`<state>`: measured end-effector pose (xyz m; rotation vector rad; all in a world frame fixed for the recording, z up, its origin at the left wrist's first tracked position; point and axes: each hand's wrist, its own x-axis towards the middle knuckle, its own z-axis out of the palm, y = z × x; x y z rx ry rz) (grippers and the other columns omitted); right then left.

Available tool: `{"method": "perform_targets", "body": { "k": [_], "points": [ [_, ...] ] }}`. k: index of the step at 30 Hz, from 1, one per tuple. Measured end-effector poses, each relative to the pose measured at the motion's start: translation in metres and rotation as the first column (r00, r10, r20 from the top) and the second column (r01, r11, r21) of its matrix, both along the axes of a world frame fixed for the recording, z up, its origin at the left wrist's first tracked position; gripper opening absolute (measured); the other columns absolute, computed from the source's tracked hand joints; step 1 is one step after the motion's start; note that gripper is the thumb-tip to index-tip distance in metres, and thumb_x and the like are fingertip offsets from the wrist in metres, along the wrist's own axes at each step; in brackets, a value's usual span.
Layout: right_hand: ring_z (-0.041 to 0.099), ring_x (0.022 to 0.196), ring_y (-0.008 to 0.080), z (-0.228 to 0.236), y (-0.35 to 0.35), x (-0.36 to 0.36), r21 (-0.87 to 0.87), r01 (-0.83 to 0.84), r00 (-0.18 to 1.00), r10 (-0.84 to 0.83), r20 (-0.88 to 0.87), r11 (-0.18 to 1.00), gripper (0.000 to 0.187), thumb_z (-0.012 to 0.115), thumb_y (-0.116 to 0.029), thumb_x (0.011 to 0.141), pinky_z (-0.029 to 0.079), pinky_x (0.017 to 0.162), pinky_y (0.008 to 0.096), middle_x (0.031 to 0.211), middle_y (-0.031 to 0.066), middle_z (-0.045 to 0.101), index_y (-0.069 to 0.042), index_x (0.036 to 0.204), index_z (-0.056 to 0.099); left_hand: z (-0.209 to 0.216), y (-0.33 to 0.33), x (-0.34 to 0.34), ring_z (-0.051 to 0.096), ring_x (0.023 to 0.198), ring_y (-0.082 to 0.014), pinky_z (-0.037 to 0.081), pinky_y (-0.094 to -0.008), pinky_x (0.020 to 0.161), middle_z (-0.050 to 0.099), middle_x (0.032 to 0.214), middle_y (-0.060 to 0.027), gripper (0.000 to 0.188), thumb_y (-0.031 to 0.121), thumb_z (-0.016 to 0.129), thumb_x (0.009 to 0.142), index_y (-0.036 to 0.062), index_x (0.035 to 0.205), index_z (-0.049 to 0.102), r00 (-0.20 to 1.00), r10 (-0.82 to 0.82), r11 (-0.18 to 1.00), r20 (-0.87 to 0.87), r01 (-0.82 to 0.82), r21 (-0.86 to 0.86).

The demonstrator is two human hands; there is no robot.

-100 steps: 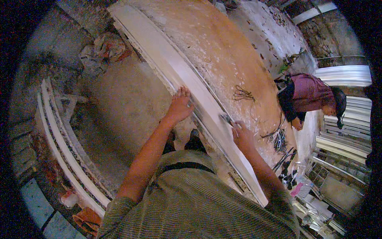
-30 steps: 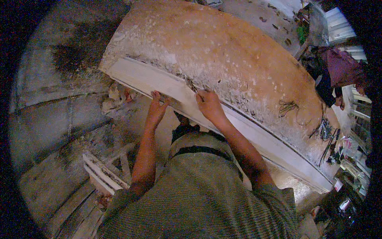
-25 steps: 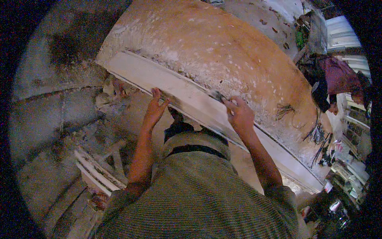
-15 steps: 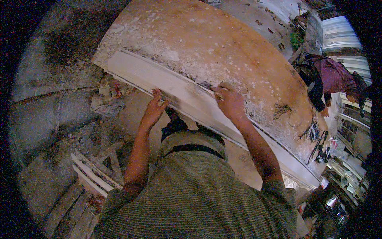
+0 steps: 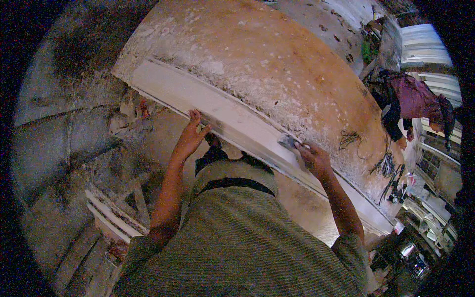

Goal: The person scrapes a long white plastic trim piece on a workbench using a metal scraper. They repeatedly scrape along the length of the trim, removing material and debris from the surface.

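A long white moulding, looking like plaster, lies diagonally along the near edge of a large worktable. My left hand rests at its near edge left of the middle, thumb and fingers apart, gripping nothing. Farther right, my right hand is closed around a small scraper. The scraper's dark grey flat blade lies on the moulding's upper face by the far edge; its handle is mostly covered by my fingers.
White dust and crumbs cover the brown tabletop. Tangled strands lie at its right end, where another person bends over. Pale curved strips and rubble stand at lower left.
My right hand has slid rightward and nearer along the moulding, bringing the scraper's blade into plain view. My left hand has stayed at the near edge.
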<state>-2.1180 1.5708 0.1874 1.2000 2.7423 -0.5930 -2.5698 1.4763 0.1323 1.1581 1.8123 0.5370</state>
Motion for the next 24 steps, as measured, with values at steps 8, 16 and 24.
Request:
{"method": "perform_targets", "body": {
  "k": [8,16,24],
  "points": [
    [0.067,0.102,0.0334,0.002,0.017,-0.071,-0.031,-0.092,0.995,0.093,0.024,0.995,0.042,0.055,-0.012,0.093,0.059,0.074,0.0462,0.126,0.0119,0.061,-0.015,0.135,0.059,0.001,0.003,0.001,0.004,0.154,-0.0322,0.011,-0.0369,0.125,0.005,0.164,-0.0266,0.084,0.035,0.061,0.1,-0.004,0.157,0.013,0.999,-0.028,0.999,-0.042,0.027,-0.032],
    [0.07,0.084,0.038,-0.027,0.042,-0.219,0.043,-0.076,0.988,0.081,-0.13,0.996,0.034,0.053,-0.012,0.092,0.058,0.07,0.0517,0.113,0.0188,0.064,-0.01,0.124,0.062,0.006,0.002,0.011,0.005,0.154,-0.0341,0.014,-0.0383,0.124,0.005,0.164,-0.0279,0.087,0.037,0.062,0.099,-0.003,0.158,0.012,0.998,0.017,1.0,-0.056,-0.017,-0.001],
    [0.068,0.094,0.0343,0.009,0.026,-0.189,0.007,-0.094,0.986,0.094,-0.137,0.996,0.028,0.054,-0.019,0.097,0.058,0.076,0.048,0.123,0.0119,0.06,-0.011,0.121,0.066,0.002,-0.006,0.011,0.005,0.154,-0.0349,0.016,-0.039,0.124,0.001,0.165,-0.0261,0.083,0.033,0.058,0.1,-0.0023,0.158,0.01,0.996,0.023,0.994,-0.083,-0.014,0.111]
  ]
}}
